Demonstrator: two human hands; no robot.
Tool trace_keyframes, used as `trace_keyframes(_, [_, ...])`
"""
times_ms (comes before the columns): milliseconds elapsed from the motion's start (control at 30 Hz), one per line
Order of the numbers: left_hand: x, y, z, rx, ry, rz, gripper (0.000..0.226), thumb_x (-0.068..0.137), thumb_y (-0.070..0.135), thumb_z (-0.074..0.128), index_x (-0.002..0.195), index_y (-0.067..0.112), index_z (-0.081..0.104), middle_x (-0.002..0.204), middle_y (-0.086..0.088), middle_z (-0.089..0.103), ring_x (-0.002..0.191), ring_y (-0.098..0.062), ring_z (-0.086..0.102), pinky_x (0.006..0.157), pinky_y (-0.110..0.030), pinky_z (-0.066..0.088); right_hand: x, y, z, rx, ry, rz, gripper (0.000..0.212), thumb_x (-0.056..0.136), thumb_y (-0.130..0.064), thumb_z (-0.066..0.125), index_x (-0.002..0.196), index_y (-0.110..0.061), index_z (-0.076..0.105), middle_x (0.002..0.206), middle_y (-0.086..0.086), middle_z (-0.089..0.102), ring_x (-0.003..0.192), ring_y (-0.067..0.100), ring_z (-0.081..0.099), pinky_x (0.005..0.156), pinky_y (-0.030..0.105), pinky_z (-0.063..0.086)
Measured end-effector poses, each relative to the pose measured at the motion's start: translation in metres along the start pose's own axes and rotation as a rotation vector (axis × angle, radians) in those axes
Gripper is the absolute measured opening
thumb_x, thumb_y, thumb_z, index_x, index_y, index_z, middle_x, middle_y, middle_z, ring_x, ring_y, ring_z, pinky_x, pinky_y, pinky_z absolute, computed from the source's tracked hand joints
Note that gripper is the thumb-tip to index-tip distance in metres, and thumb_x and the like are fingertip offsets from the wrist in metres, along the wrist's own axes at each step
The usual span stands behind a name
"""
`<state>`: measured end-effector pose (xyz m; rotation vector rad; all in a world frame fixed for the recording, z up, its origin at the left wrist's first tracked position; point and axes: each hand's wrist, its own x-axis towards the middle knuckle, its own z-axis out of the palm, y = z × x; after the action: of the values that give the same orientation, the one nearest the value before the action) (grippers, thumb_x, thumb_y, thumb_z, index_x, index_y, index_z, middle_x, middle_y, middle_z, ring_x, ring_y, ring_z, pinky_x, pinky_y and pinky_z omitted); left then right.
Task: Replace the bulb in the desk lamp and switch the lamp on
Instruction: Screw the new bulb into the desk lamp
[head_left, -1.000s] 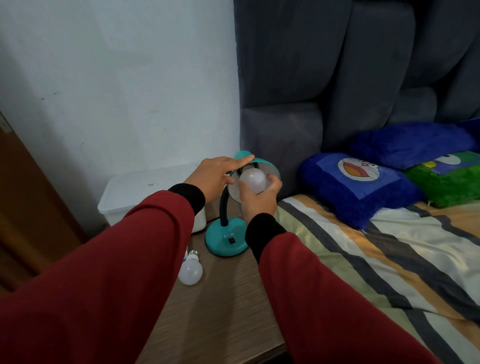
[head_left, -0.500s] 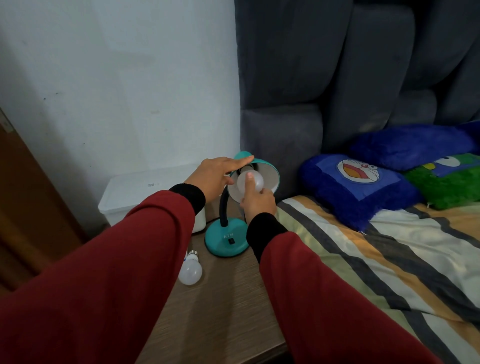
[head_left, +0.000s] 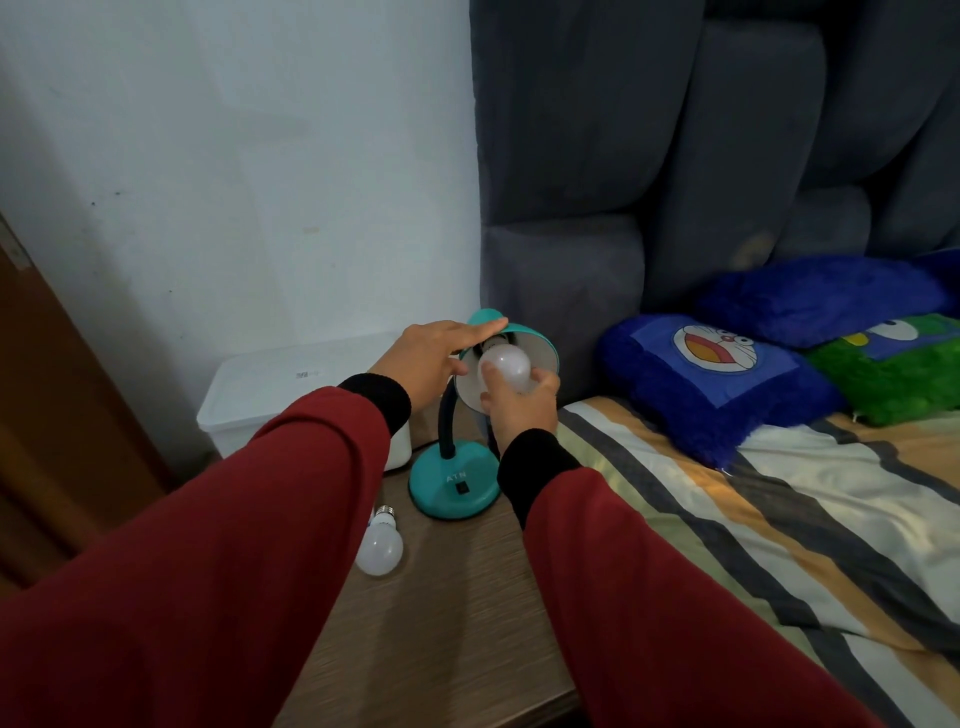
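Note:
A teal desk lamp stands on the wooden bedside table, its round base (head_left: 453, 486) carrying a black switch and its shade (head_left: 537, 351) tilted toward me. My left hand (head_left: 428, 361) lies over the top and left side of the shade, holding it. A white bulb (head_left: 505, 368) sits in the mouth of the shade, and my right hand (head_left: 519, 408) grips it from below with fingers and thumb. The lamp is unlit. A second white bulb (head_left: 380, 545) lies on its side on the table (head_left: 457, 613), left of the lamp's base.
A white lidded plastic box (head_left: 291, 384) stands behind the lamp against the wall. The bed with a striped sheet (head_left: 753, 519) borders the table on the right, with blue and green plush pillows (head_left: 711, 379) and a grey padded headboard (head_left: 675, 156). A brown door (head_left: 47, 415) is at left.
My right hand has turned around the bulb: half a second ago the fingers lay across its front, now they cup it from below. The left hand has stayed on the shade.

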<state>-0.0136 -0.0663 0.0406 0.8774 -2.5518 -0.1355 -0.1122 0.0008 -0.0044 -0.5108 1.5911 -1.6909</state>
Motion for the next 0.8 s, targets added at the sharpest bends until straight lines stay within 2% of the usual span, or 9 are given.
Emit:
trace_keyframes(67, [0.000,0.001,0.000,-0.013,0.007,0.000,0.071,0.088,-0.010,0.056,0.141,0.033,0.036,0.124,-0.004,0.060,0.100,-0.007,0.050,0.086,0.003,0.021,0.000,-0.003,0.000,-0.050,0.008,0.036,0.057,0.088,-0.049,0.053,0.125,-0.007,0.048,0.088,0.004,0.063,0.075,0.016,0.064,0.081,0.033,0.054])
trace_keyframes(100, [0.000,0.001,0.000,-0.020,0.012,0.001,0.070,0.088,-0.010,0.056,0.141,0.033,0.037,0.123,-0.005,0.060,0.099,-0.006,0.049,0.086,0.003,0.022,0.001,-0.003,0.000,-0.087,0.012,0.042,0.063,0.088,-0.054,0.047,0.127,-0.004,0.049,0.090,0.006,0.065,0.080,0.017,0.064,0.082,0.033,0.052])
trace_keyframes(167, [0.000,0.001,0.000,-0.036,0.016,0.006,0.070,0.088,-0.010,0.056,0.140,0.032,0.038,0.121,-0.006,0.061,0.095,-0.004,0.046,0.085,0.007,0.022,0.001,-0.002,0.001,-0.055,0.010,0.029,0.074,0.083,-0.056,0.053,0.139,-0.010,0.037,0.121,0.014,0.058,0.106,0.026,0.061,0.095,0.039,0.050])
trace_keyframes(233, [0.000,0.000,0.000,-0.029,0.007,0.002,0.069,0.089,-0.008,0.055,0.141,0.033,0.037,0.123,-0.006,0.060,0.097,-0.007,0.049,0.084,0.004,0.026,0.001,0.001,0.002,-0.026,0.012,-0.036,0.078,0.077,-0.044,0.067,0.141,-0.022,0.028,0.131,0.016,0.050,0.113,0.031,0.057,0.098,0.044,0.048])
trace_keyframes(300, [0.000,0.000,0.000,-0.021,-0.001,0.001,0.068,0.089,-0.007,0.055,0.141,0.033,0.036,0.124,-0.006,0.059,0.100,-0.009,0.051,0.085,0.001,0.026,0.000,0.003,0.001,-0.035,0.002,-0.062,0.066,0.078,-0.036,0.069,0.133,-0.024,0.034,0.120,0.014,0.056,0.103,0.029,0.063,0.093,0.043,0.052])
trace_keyframes(400, [0.000,0.000,0.000,-0.042,0.003,0.008,0.069,0.088,-0.010,0.055,0.141,0.032,0.037,0.124,-0.007,0.059,0.097,-0.002,0.044,0.085,0.007,0.019,0.001,0.001,0.000,0.008,0.021,-0.001,0.059,0.083,-0.048,0.061,0.128,-0.016,0.040,0.088,0.004,0.059,0.087,0.025,0.068,0.088,0.039,0.056])
trace_keyframes(533, [0.000,-0.001,0.002,-0.035,-0.002,-0.008,0.069,0.089,-0.007,0.055,0.141,0.034,0.036,0.121,-0.004,0.060,0.094,-0.002,0.043,0.086,-0.001,0.026,0.004,0.003,0.001,-0.067,0.020,-0.049,0.075,0.078,-0.040,0.068,0.140,-0.025,0.029,0.122,0.012,0.056,0.107,0.027,0.059,0.095,0.041,0.051])
trace_keyframes(700, [0.000,-0.002,0.002,-0.079,-0.009,-0.018,0.070,0.089,-0.011,0.052,0.141,0.034,0.037,0.126,-0.004,0.058,0.099,-0.003,0.047,0.087,-0.002,0.031,0.005,0.003,0.002,-0.017,-0.009,-0.032,0.060,0.082,-0.044,0.065,0.130,-0.016,0.043,0.109,0.005,0.057,0.085,0.022,0.069,0.068,0.026,0.057])
trace_keyframes(800, [0.000,-0.002,0.003,-0.071,0.002,-0.020,0.069,0.089,-0.008,0.054,0.140,0.035,0.037,0.124,-0.003,0.059,0.096,-0.001,0.044,0.088,-0.005,0.031,0.007,0.007,0.000,-0.044,-0.014,-0.038,0.071,0.079,-0.050,0.064,0.138,-0.019,0.037,0.118,0.007,0.057,0.101,0.025,0.064,0.088,0.036,0.055])
